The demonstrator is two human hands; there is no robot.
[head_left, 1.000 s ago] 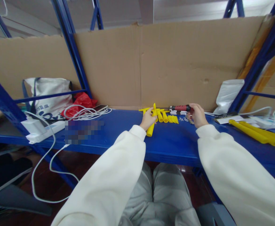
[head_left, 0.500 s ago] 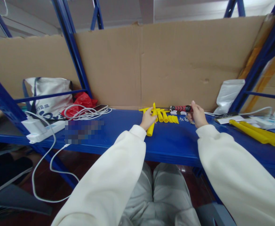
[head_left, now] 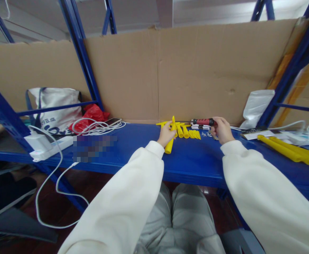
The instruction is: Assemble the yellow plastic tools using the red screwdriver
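My left hand is closed around a yellow tube-like part, its round end toward me and a pointed end sticking up beyond my fingers. My right hand grips the back end of a screwdriver with a red and black handle. The screwdriver lies level, its thin shaft running left to the yellow part; where the tip meets it is too small to make out. Between my hands are more yellow tube parts, a row of small yellow pieces and tiny loose bits, possibly screws.
Long yellow tubes lie at the right of the blue shelf, near a white pouch. Left are a coiled white cable, a red bag, a cloth bag and a power strip. Cardboard stands behind.
The fingers of my right hand have shifted from a raised thumb to a curled grip on the screwdriver's end. My left hand and the yellow part have stayed in place.
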